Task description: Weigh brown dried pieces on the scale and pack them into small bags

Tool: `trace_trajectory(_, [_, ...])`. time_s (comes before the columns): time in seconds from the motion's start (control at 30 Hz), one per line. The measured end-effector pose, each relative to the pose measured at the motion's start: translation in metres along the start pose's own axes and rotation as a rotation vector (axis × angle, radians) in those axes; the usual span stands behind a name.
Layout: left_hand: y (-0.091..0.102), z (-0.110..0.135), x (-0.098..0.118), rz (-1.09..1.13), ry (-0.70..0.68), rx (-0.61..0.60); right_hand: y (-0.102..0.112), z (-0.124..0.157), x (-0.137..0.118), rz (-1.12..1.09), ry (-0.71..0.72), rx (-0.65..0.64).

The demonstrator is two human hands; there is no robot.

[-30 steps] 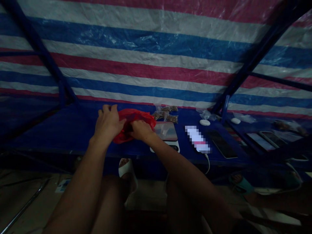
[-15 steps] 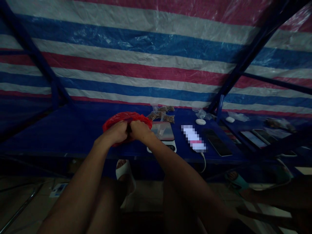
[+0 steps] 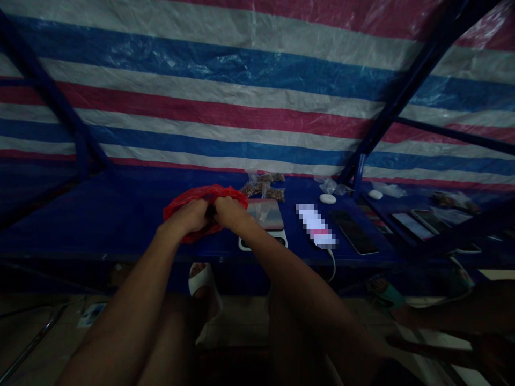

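Note:
A crumpled red plastic bag (image 3: 179, 202) rests on the blue tabletop, its mouth spread around both hands. My left hand (image 3: 195, 215) is curled closed at the bag's mouth, knuckles up. Right beside it, my right hand (image 3: 228, 211) is also closed, almost touching the left. Their fingertips point down into the bag, so whatever they grip is hidden; a dark gap shows between them. Just right of the bag is a white kitchen scale (image 3: 277, 217), partly behind my right forearm, with a small clear plastic bag (image 3: 263, 213) on its platform.
Several clear bags of brown bits (image 3: 274, 194) lie behind the scale. To the right are a lit phone (image 3: 316, 225) on a cable, a dark phone (image 3: 356, 231) and a white oval case (image 3: 327, 199). Blue metal posts (image 3: 378, 120) and a striped tarp (image 3: 225, 115) stand behind. Another person's leg (image 3: 442, 308) shows lower right.
The whole view has shifted slightly, so things sit a little further left. Both hands stay closed together in the mouth of the red plastic bag, with hardly any movement.

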State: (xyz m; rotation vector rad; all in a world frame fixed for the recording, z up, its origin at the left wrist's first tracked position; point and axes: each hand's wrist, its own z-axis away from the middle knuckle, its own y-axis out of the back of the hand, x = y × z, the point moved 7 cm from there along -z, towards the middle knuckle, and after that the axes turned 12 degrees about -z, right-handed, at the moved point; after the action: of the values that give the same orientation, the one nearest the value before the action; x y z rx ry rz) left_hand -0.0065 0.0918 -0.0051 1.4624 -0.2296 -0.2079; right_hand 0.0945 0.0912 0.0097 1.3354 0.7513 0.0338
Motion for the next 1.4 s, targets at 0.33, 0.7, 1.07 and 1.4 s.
trace_trajectory(0.33, [0.007,0.001,-0.004,-0.053,0.047,0.070,0.005,0.000,0.007,-0.044,0.036,0.082])
trace_trajectory(0.7, [0.006,0.000,-0.013,0.046,0.042,0.093,0.020,0.008,0.007,-0.101,0.058,0.159])
trace_trajectory(1.07, [0.004,0.002,-0.008,0.101,0.048,0.095,0.083,0.060,0.049,-0.444,0.166,0.386])
trace_trajectory(1.4, [0.015,0.006,0.007,0.099,-0.022,0.159,0.094,0.082,0.090,-0.512,0.021,0.356])
